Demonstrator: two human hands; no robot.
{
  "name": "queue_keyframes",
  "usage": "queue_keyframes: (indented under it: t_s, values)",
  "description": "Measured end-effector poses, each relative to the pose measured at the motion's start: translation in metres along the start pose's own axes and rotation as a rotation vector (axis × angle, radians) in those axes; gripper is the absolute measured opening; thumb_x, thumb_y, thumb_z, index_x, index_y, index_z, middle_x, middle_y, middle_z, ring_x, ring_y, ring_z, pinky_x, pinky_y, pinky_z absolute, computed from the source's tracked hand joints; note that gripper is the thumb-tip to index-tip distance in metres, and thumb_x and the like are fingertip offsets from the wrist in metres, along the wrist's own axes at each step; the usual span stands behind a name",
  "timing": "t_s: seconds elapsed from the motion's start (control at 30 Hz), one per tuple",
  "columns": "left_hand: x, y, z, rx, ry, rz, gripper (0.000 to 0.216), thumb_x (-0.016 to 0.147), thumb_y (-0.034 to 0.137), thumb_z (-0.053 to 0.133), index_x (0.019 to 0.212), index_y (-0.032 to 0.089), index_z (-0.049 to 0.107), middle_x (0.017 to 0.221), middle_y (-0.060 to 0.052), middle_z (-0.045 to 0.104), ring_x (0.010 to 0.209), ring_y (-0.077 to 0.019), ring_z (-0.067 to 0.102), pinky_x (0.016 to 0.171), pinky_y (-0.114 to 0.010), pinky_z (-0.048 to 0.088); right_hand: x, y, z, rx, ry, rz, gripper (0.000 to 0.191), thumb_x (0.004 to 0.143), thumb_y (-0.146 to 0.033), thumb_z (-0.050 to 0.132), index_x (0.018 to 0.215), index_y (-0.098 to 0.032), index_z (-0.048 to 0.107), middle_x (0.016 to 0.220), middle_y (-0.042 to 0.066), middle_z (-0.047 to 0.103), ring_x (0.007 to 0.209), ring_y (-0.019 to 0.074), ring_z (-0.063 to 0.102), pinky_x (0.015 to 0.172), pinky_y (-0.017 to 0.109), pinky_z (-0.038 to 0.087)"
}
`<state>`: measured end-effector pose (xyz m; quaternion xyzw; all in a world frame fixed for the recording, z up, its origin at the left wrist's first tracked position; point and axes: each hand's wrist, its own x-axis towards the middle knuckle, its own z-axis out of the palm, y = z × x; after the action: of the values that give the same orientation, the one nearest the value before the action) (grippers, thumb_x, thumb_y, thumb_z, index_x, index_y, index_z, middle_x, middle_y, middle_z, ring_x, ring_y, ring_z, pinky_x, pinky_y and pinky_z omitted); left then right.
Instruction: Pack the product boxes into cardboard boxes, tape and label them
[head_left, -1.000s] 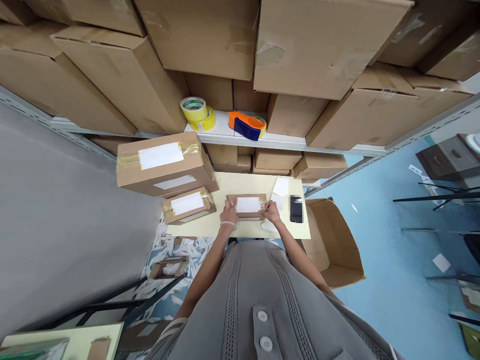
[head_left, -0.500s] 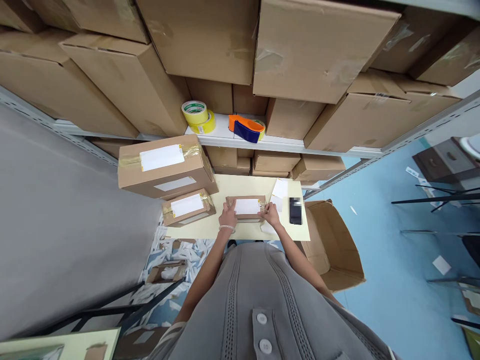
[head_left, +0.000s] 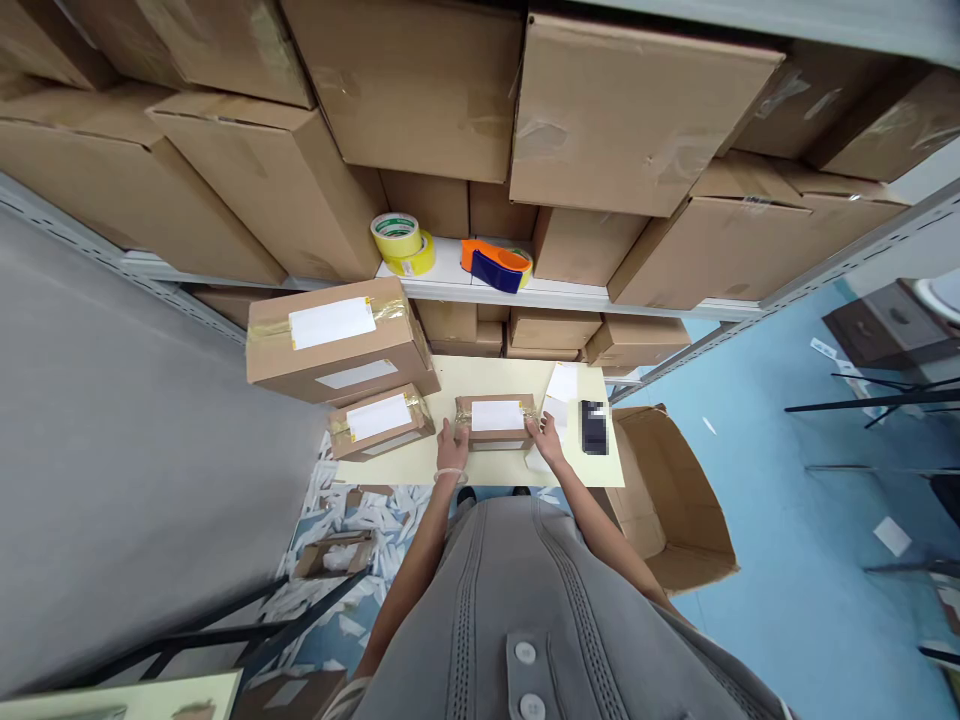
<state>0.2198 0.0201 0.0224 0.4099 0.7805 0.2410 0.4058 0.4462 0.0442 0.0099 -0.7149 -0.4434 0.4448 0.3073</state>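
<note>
A small cardboard box point(head_left: 501, 443) lies on the cream table in front of me. A white label point(head_left: 497, 415) sits on its top, and shiny tape shows at both ends. My left hand point(head_left: 452, 450) is at the box's left end, its fingertips against the near corner. At the right end, my right hand point(head_left: 548, 440) grips the corner with thumb and fingers. Left of these stand a labelled, taped box point(head_left: 382, 440) of similar size and a larger labelled box point(head_left: 337, 365) behind it.
White paper slips point(head_left: 559, 385) and a phone point(head_left: 595, 428) lie at the table's right. Tape rolls point(head_left: 397, 236) and an orange-and-blue tape dispenser point(head_left: 495, 265) rest on the shelf among stacked cartons. An open carton point(head_left: 682, 500) stands on the floor, right; paper scraps point(head_left: 375, 530) litter the left.
My left hand has slid off the label down to the box's left end. The right hand has shifted slightly outward at the right end. The view has tilted a little.
</note>
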Motion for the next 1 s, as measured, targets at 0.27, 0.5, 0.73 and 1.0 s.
queue_keyframes:
  t_s: [0.27, 0.5, 0.73, 1.0]
  values:
    - [0.005, -0.004, 0.006, -0.151, -0.073, -0.054, 0.067, 0.093, 0.041, 0.047, 0.151, 0.015, 0.027, 0.151, -0.013, 0.042, 0.139, -0.0239, 0.039, 0.111, -0.034, 0.034, -0.014, -0.014, -0.003, -0.079, -0.098, 0.078, 0.067, 0.089, -0.061, 0.040, 0.139, -0.017, 0.048, 0.139, 0.012, 0.055, 0.129, 0.0272, 0.050, 0.106, 0.038, 0.037]
    - [0.007, 0.000, -0.014, -0.095, -0.038, -0.069, 0.056, 0.092, 0.040, 0.047, 0.143, 0.016, 0.041, 0.147, -0.012, 0.047, 0.136, -0.0247, 0.044, 0.111, -0.037, 0.035, -0.032, -0.027, 0.002, -0.182, -0.130, 0.034, 0.052, 0.092, -0.053, 0.041, 0.124, -0.017, 0.060, 0.124, 0.013, 0.065, 0.118, 0.0300, 0.058, 0.099, 0.040, 0.043]
    - [-0.007, 0.013, -0.039, -0.014, -0.028, -0.052, 0.056, 0.092, 0.044, 0.048, 0.142, 0.019, 0.045, 0.141, -0.012, 0.054, 0.131, -0.0274, 0.049, 0.108, -0.040, 0.038, -0.055, -0.027, 0.006, -0.137, -0.063, 0.003, 0.044, 0.091, -0.050, 0.046, 0.122, -0.022, 0.060, 0.120, 0.010, 0.068, 0.114, 0.0293, 0.061, 0.096, 0.041, 0.046]
    - [-0.026, 0.034, -0.066, -0.138, 0.038, 0.191, 0.055, 0.093, 0.040, 0.048, 0.145, 0.025, 0.042, 0.148, -0.004, 0.048, 0.134, -0.0234, 0.047, 0.112, -0.036, 0.036, -0.063, -0.039, -0.001, 0.081, 0.003, -0.164, 0.050, 0.089, -0.047, 0.047, 0.134, -0.026, 0.053, 0.131, 0.004, 0.062, 0.120, 0.0260, 0.058, 0.101, 0.042, 0.045]
